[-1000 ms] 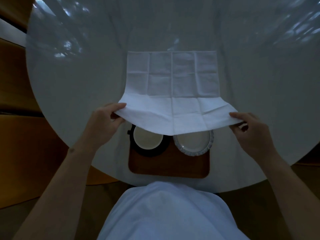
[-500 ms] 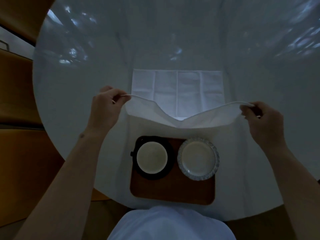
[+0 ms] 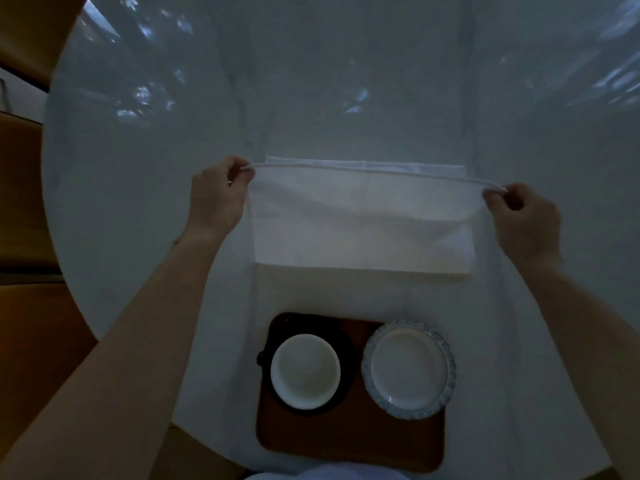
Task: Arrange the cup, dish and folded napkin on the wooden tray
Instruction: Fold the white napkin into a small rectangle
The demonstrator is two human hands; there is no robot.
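A white cloth napkin (image 3: 360, 223) lies folded in half on the table, beyond the tray. My left hand (image 3: 216, 197) pinches its far left corner and my right hand (image 3: 523, 216) pinches its far right corner, holding the top layer just short of the far edge. Nearer me sits the wooden tray (image 3: 349, 441). On its left stands a white cup (image 3: 304, 370) on a dark saucer (image 3: 341, 348). On its right rests a pale dish (image 3: 408, 368) with a scalloped rim.
The round table (image 3: 138, 220) wears a white cloth under a shiny clear cover. Its curved edge runs down the left, with wooden flooring (image 3: 31, 323) beyond. My white shirt (image 3: 329, 474) shows at the bottom.
Both hands carried the napkin's near edge up and away from me, folding it over onto the far half. The cup and dish, first partly covered, are now fully exposed.
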